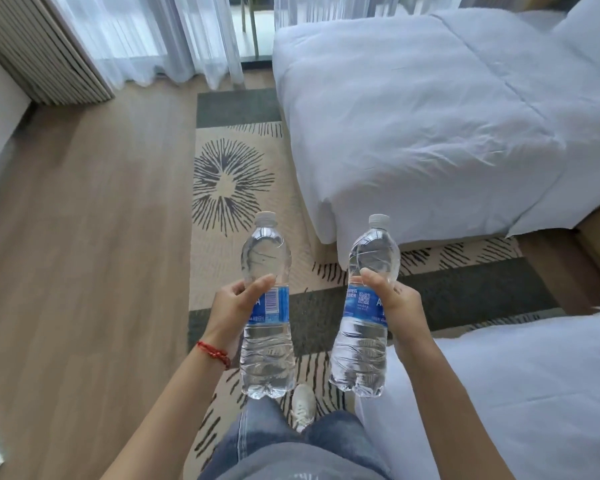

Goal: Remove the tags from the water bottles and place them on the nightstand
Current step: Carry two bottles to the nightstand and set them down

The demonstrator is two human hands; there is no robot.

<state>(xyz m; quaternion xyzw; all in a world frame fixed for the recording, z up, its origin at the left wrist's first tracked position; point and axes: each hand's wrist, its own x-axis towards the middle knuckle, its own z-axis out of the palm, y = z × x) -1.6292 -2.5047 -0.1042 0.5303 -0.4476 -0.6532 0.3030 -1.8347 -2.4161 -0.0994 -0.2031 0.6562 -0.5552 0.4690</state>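
Jeans are seen lowest. One upright water bottle is gripped by the left hand, another water bottle by the right hand, held side by side, apart, above the rug.

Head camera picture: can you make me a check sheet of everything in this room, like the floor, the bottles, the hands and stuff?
Surface: wood floor with a patterned rug; no nightstand in view.
Job's things: left bottle and right bottle, both upright, capped, blue labels on; no hanging tags seen.
Clutter: nothing seen.
Grippers: left hand grips the left bottle at the label; right hand grips the right bottle.
Cables: nothing seen.
Surroundings: white bed ahead, white bedding at right, sheer curtains.
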